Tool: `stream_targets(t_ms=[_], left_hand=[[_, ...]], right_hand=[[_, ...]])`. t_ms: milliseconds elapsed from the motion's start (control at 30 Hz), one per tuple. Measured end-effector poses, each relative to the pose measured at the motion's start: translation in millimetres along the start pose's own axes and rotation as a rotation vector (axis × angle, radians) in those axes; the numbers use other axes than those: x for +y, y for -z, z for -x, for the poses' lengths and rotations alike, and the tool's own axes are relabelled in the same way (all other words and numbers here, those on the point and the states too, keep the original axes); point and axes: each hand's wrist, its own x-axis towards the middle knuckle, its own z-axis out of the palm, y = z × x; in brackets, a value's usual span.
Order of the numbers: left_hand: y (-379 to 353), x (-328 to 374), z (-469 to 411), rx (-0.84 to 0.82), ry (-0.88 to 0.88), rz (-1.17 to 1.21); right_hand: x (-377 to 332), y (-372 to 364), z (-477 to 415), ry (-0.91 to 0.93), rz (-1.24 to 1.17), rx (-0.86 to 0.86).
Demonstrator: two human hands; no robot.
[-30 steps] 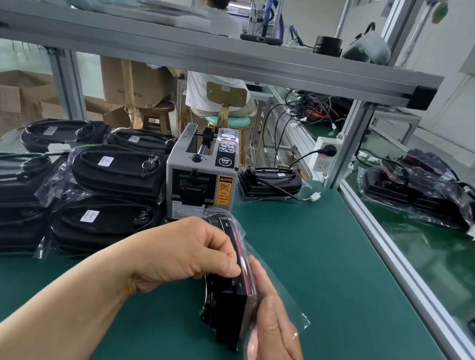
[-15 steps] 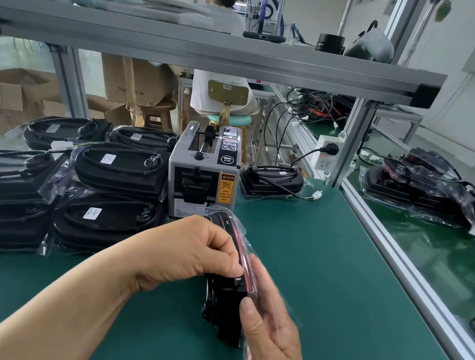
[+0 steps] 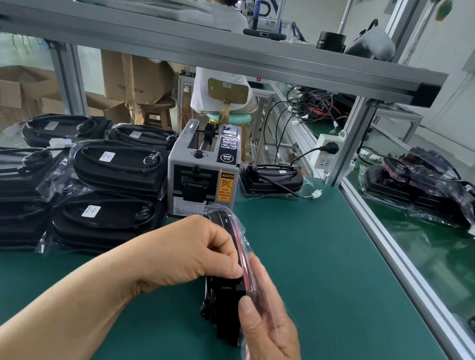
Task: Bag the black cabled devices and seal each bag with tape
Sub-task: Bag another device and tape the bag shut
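A black cabled device (image 3: pixel 223 306) stands on edge on the green bench, inside a clear plastic bag (image 3: pixel 241 232). My left hand (image 3: pixel 189 255) grips its top edge with curled fingers. Against the bag's right side lies my right hand (image 3: pixel 270 325), thumb on the near edge and fingers fairly straight along the plastic. Behind them stands a grey tape dispenser (image 3: pixel 203 172). Another black device (image 3: pixel 271 178) with a loose cable lies unbagged to the dispenser's right.
Stacks of bagged black devices (image 3: pixel 112 189) fill the bench's left side. An aluminium rail (image 3: pixel 401 264) borders the bench on the right, with more bagged devices (image 3: pixel 430 188) beyond it. A shelf beam (image 3: pixel 211 51) runs overhead. A person sits at the bench behind.
My right hand has slid up along the bag's right side, flattening the loose plastic against the device. My left hand keeps its hold on the top edge.
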Motion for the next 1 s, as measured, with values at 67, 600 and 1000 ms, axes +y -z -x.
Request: stream_targets(t_ms=[67, 600, 1000], left_hand=[[0, 0, 0, 0.004, -0.003, -0.005], [-7, -6, 3, 0.102, -0.023, -0.068], [-27, -23, 2, 0.331, -0.101, -0.020]], right_hand=[[0, 0, 0, -0.003, -0.004, 0.009], [3, 0, 0, -0.006, 0.023, 0.006], [1, 1, 1, -0.013, 0.059, 0.005]])
